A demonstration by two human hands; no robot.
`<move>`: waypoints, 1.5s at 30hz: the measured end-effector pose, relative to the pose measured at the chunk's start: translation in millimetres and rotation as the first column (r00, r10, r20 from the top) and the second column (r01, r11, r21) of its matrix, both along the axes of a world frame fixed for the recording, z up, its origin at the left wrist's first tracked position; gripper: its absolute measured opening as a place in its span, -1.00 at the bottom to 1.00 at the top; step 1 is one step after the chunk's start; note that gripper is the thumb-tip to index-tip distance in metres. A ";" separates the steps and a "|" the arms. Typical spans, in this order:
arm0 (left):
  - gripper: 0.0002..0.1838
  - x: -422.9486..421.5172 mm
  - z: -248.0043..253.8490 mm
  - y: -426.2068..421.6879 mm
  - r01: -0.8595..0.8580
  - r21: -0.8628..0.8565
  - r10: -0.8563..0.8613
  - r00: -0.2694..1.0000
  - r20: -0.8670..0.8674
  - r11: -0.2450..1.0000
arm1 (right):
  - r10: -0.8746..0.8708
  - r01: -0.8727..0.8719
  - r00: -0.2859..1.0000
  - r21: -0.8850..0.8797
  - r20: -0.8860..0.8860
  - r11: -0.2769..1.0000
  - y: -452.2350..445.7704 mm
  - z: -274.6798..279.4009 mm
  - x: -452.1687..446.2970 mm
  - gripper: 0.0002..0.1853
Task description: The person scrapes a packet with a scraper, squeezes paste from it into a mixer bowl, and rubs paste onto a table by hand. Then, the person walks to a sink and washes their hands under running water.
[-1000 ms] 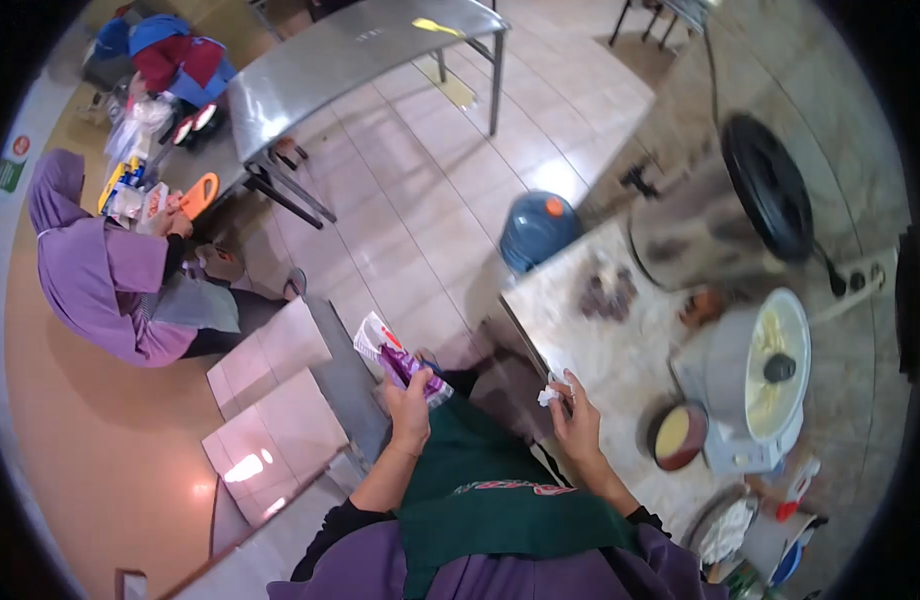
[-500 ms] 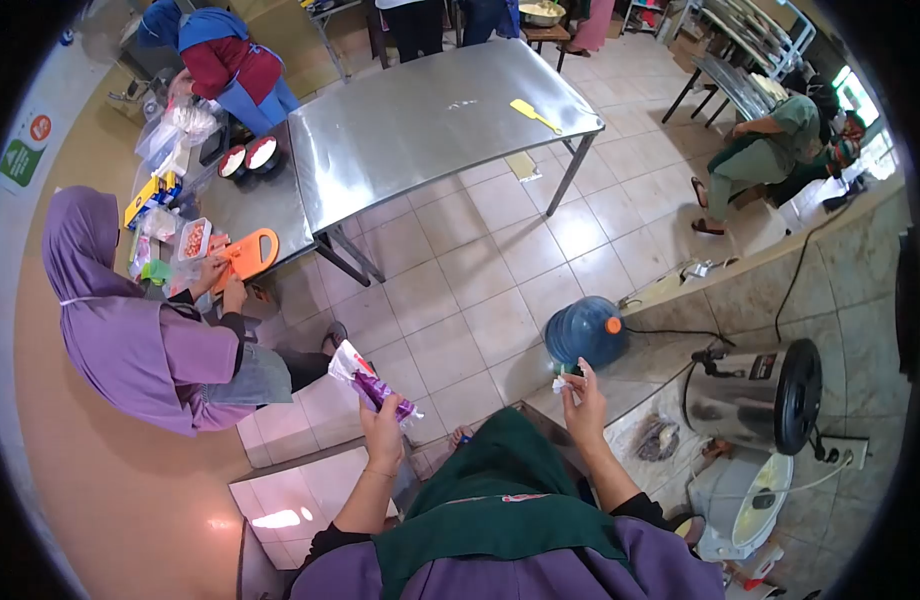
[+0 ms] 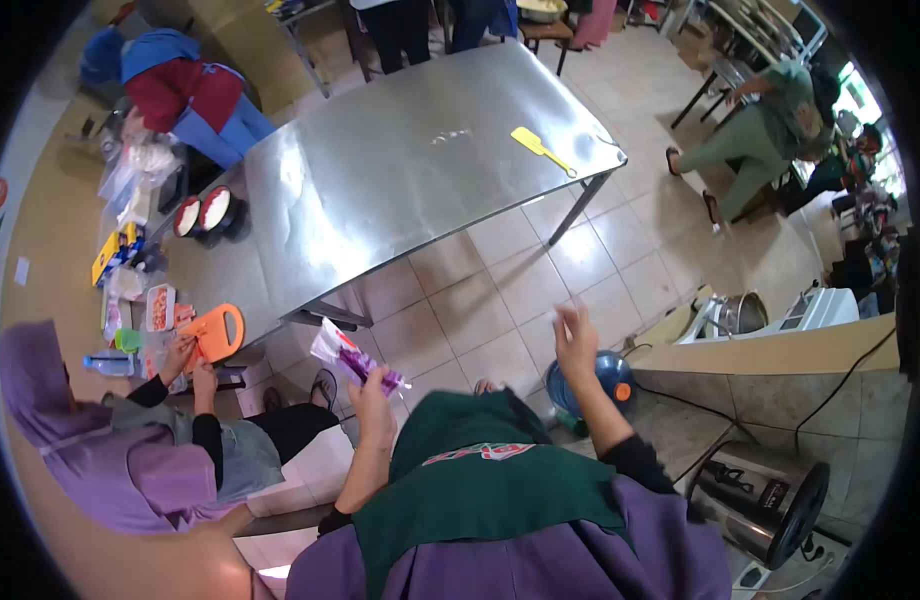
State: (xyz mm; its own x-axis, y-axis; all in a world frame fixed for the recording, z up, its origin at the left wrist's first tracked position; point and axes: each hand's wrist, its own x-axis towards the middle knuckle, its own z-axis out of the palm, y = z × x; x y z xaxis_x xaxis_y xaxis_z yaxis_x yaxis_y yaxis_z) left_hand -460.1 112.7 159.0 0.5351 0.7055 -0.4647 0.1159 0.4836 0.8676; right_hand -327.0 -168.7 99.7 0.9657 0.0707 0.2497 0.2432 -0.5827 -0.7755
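My left hand (image 3: 374, 408) is closed round a white and purple packet (image 3: 352, 362), held up in front of the green apron (image 3: 480, 500) at the near side of the steel table (image 3: 380, 160). My right hand (image 3: 577, 345) is raised over the floor, beside the blue water bottle (image 3: 602, 382). Its fingers are blurred and point upward, and whether anything small is between them cannot be made out. A yellow spatula (image 3: 542, 150) lies on the table's right part.
A person in purple (image 3: 130, 450) works at an orange cutting board (image 3: 218, 334) on the left. Another person (image 3: 190, 95) bends at the back left; one in green (image 3: 770, 125) is at the right. A steel urn (image 3: 745, 500) stands at lower right.
The view has turned up toward the steel table, and the worktop with the mixer has left it. The white scrap at my right fingertips no longer shows. The packet stays in my left hand.
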 end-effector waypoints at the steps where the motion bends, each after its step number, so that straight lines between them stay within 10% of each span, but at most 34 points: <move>1: -0.87 21.4 0.4 8.8 0.035 0.029 -0.035 0.999 -0.007 0.999 | 0.001 -0.001 1.000 0.095 -0.004 0.995 19.3 -1.1 40.2 -0.53; 16: -0.61 328.8 -103.4 181.8 0.373 0.297 -0.365 0.927 -0.084 0.879 | -0.073 0.073 0.997 0.013 -0.018 0.997 192.1 -55.9 373.0 -0.52; 21: -0.70 361.6 -122.6 192.3 0.307 -0.048 -0.310 0.947 -0.086 0.950 | -0.069 0.068 0.998 -0.095 -0.006 0.993 223.5 -63.6 433.2 -0.47; 26: -0.77 358.2 -119.6 194.1 0.311 -0.103 -0.323 0.937 -0.134 0.945 | -0.109 0.065 0.987 -0.335 -0.114 0.940 251.1 -85.1 454.0 -0.38; 45: -0.77 356.4 -128.4 198.4 0.413 -0.036 -0.409 0.880 -0.241 0.910 | 0.008 -0.008 1.000 -0.361 0.000 0.933 293.7 -108.9 437.8 -0.52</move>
State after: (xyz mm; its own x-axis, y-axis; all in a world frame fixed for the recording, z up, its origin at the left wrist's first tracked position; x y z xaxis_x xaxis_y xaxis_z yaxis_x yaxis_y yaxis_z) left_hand -103.7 311.1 30.6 0.6531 0.4549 -0.6054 0.5051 0.3341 0.7958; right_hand 110.8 125.0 -9.2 0.9644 0.1640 0.2074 0.2500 -0.8210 -0.5133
